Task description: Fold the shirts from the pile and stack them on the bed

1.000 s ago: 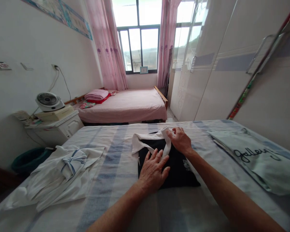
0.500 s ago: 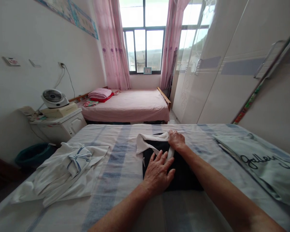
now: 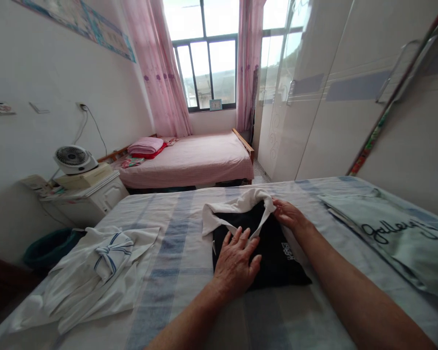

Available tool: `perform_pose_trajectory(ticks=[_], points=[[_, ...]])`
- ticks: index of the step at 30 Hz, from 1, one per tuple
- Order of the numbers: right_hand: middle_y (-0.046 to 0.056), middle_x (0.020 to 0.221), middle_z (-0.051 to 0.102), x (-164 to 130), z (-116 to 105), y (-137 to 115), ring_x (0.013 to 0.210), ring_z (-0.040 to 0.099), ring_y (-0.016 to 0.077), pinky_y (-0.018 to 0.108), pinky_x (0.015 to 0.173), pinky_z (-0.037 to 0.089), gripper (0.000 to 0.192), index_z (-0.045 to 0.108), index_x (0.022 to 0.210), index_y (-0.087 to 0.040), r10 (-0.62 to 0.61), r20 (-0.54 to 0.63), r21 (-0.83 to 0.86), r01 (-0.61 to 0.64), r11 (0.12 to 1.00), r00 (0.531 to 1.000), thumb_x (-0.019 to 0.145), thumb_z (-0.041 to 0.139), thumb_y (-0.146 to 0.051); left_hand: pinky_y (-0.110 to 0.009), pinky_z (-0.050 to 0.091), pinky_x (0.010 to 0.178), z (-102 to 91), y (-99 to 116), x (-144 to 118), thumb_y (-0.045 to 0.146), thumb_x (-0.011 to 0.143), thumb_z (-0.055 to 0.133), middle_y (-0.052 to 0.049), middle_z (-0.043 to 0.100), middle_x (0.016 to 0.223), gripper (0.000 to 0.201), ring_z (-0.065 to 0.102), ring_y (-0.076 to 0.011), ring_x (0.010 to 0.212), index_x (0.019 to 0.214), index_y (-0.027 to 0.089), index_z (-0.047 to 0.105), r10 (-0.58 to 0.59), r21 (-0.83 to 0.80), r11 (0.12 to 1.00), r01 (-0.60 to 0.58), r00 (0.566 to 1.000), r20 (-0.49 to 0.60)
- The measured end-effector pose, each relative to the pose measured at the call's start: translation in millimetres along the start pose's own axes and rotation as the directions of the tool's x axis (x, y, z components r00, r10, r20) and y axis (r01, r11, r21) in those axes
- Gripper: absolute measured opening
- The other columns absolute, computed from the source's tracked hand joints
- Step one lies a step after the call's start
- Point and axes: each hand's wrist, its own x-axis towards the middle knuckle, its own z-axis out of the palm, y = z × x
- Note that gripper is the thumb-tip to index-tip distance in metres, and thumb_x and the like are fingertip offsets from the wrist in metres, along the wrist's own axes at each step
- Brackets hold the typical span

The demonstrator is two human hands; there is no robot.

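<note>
A folded black shirt point(image 3: 277, 265) with a white collar point(image 3: 237, 203) lies on the bed in front of me; a small white emblem shows on its right side. My left hand point(image 3: 238, 262) rests flat on the front of the shirt just below the collar opening, fingers spread. At the collar's right edge, my right hand point(image 3: 290, 214) pinches the white cloth between thumb and fingers. The collar stands partly raised at the back and right.
On the left lies a white garment point(image 3: 91, 277) with a blue-striped knot. A pale green folded garment point(image 3: 394, 238) with lettering lies at right. Beyond are a pink bed point(image 3: 204, 155), a fan point(image 3: 75, 158) on a cabinet, a bin point(image 3: 45, 245) and a wardrobe point(image 3: 324, 121).
My right hand has moved a little right, and the collar's right side has been drawn outward and raised, uncovering the emblem. My left hand stays on the shirt. The view has tilted slightly.
</note>
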Motion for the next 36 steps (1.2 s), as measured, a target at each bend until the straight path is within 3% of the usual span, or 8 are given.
perform_pose_trajectory(ticks=[7, 12, 15, 18, 24, 28, 33, 36], points=[[0.010, 0.118, 0.055, -18, 10, -4, 0.112, 0.049, 0.0239, 0.037, 0.100, 0.034, 0.024, 0.061, 0.093, -0.018, -0.170, -0.239, -0.421, 0.056, 0.905, 0.956, 0.073, 0.048, -0.012, -0.053, 0.026, 0.111, 2.6, 1, -1, 0.034, 0.090, 0.046, -0.006, 0.044, 0.144, 0.041, 0.033, -0.0272, 0.136, 0.129, 0.026, 0.053, 0.030, 0.021, 0.999, -0.030, 1.000, 0.003], [0.011, 0.111, 0.059, -31, 31, -19, 0.109, 0.050, 0.0258, 0.040, 0.093, 0.035, 0.033, 0.062, 0.101, -0.018, -0.391, -0.095, -0.873, 0.112, 0.475, 0.915, 0.087, 0.042, -0.039, -0.047, 0.031, 0.111, -4.6, -6, 2, 0.028, 0.090, 0.045, -0.004, 0.053, 0.136, 0.033, 0.042, -0.0232, 0.130, 0.120, 0.025, 0.060, 0.004, -0.033, 0.999, -0.007, 0.994, -0.107], [0.012, 0.112, 0.060, -32, 36, -18, 0.107, 0.050, 0.0272, 0.041, 0.088, 0.037, 0.041, 0.062, 0.104, -0.016, -0.312, -0.069, -0.921, 0.060, 0.386, 0.947, 0.081, 0.050, -0.048, -0.042, 0.036, 0.108, -24.1, -32, 19, 0.025, 0.091, 0.041, -0.006, 0.057, 0.131, 0.032, 0.047, -0.0218, 0.125, 0.116, 0.022, 0.062, -0.096, -0.033, 0.995, 0.091, 0.959, -0.267], [0.011, 0.112, 0.061, -30, 34, -13, 0.107, 0.051, 0.0274, 0.041, 0.087, 0.037, 0.033, 0.063, 0.099, -0.017, -0.234, -0.071, -0.928, 0.022, 0.371, 0.970, 0.080, 0.052, -0.041, -0.045, 0.038, 0.105, -42.2, -70, 44, 0.023, 0.088, 0.045, -0.012, 0.055, 0.131, 0.034, 0.048, -0.0254, 0.123, 0.117, 0.017, 0.060, -0.203, 0.059, 0.970, 0.236, 0.920, -0.335], [0.013, 0.111, 0.062, -27, 31, -13, 0.108, 0.052, 0.0271, 0.040, 0.086, 0.038, 0.028, 0.064, 0.099, -0.016, -0.193, -0.113, -0.923, -0.031, 0.383, 0.975, 0.080, 0.047, -0.029, -0.036, 0.040, 0.098, -41.1, -118, 81, 0.028, 0.083, 0.053, -0.011, 0.059, 0.122, 0.036, 0.051, -0.0229, 0.118, 0.116, 0.017, 0.061, -0.356, 0.234, 0.906, 0.352, 0.934, -0.026], [0.012, 0.110, 0.063, -27, 32, -15, 0.107, 0.054, 0.0261, 0.037, 0.086, 0.039, 0.027, 0.065, 0.097, -0.016, -0.181, -0.136, -0.916, -0.054, 0.397, 0.974, 0.079, 0.048, -0.027, -0.032, 0.043, 0.091, -38.0, -120, 90, 0.031, 0.083, 0.051, -0.009, 0.065, 0.103, 0.027, 0.057, -0.0221, 0.103, 0.100, 0.018, 0.068, -0.384, 0.260, 0.891, 0.373, 0.923, -0.006], [0.012, 0.107, 0.065, -23, 29, -20, 0.104, 0.056, 0.0257, 0.035, 0.085, 0.038, 0.028, 0.066, 0.097, -0.017, -0.168, -0.170, -0.890, -0.078, 0.450, 0.971, 0.079, 0.047, -0.027, -0.032, 0.045, 0.080, -54.4, -106, 102, 0.022, 0.082, 0.047, -0.009, 0.066, 0.093, 0.022, 0.060, -0.0225, 0.092, 0.077, 0.019, 0.068, -0.416, 0.290, 0.862, 0.415, 0.907, -0.061], [0.010, 0.097, 0.068, -16, 21, -20, 0.093, 0.061, 0.0234, 0.030, 0.076, 0.041, 0.030, 0.066, 0.094, -0.018, -0.107, -0.198, -0.844, -0.115, 0.524, 0.974, 0.083, 0.041, -0.031, -0.029, 0.046, 0.075, -61.7, -103, 108, 0.025, 0.081, 0.046, -0.006, 0.065, 0.087, 0.020, 0.060, -0.0187, 0.082, 0.078, 0.018, 0.065, -0.424, 0.006, 0.904, 0.428, 0.897, -0.125]])
